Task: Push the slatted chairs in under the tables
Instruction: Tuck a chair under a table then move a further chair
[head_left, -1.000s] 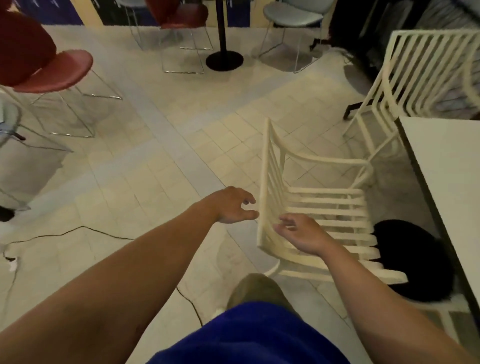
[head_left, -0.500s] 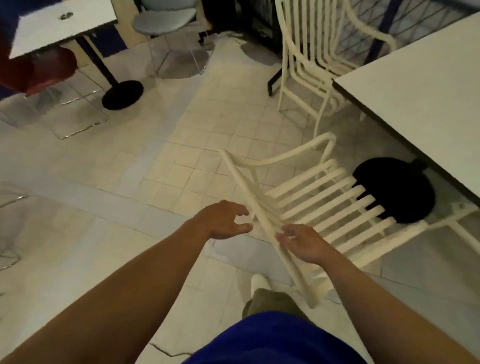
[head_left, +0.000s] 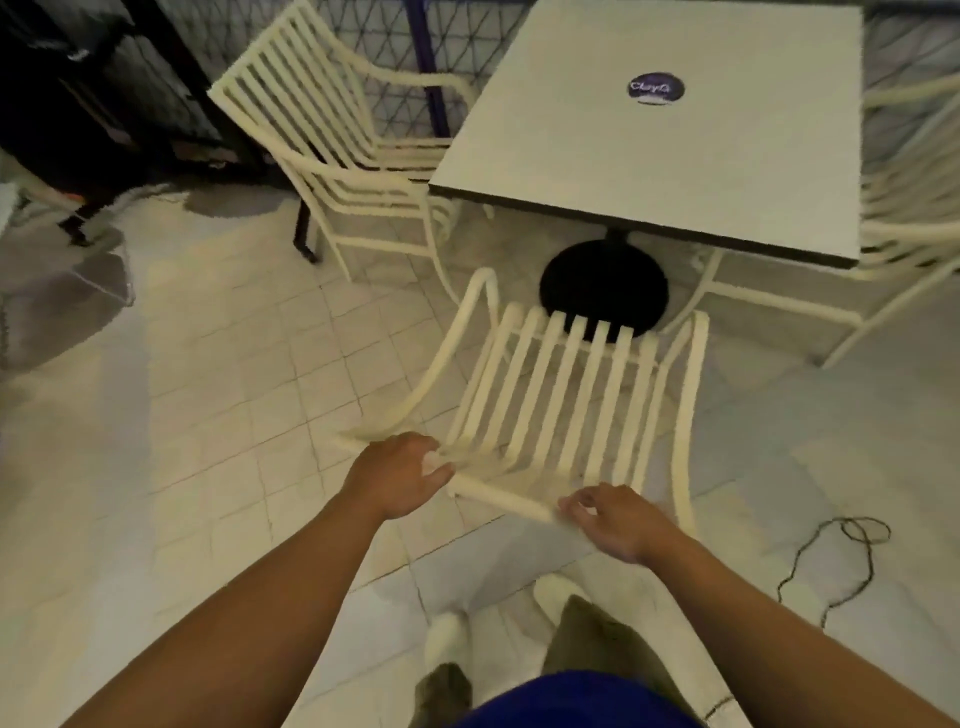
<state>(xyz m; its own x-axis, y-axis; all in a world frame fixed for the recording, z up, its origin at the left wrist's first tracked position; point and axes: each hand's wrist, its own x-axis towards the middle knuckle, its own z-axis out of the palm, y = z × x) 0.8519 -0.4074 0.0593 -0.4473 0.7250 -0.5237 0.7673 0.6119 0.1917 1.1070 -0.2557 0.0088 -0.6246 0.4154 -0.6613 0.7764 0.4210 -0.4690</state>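
Your hands, left (head_left: 400, 475) and right (head_left: 621, 519), curl closed on the top rail of the slatted chair (head_left: 561, 405), facing the bench (head_left: 670, 119) but short of it; it looks light, rigid, smooth plastic, best pushed from that rail.

Open tiled floor (head_left: 218, 415) lies left of the slatted chair (head_left: 561, 405); a hand can pass there unobstructed. Ahead of the chair, the desk (head_left: 675, 145) overhangs a round black base (head_left: 605, 291), which sits just beyond the seat's front edge and blocks the centre path. A second slatted chair (head_left: 332, 150) occupies the desk's left side; another chair (head_left: 914, 218) occupies its right. A loose black cable (head_left: 841, 551) lies on the floor right of the near chair.
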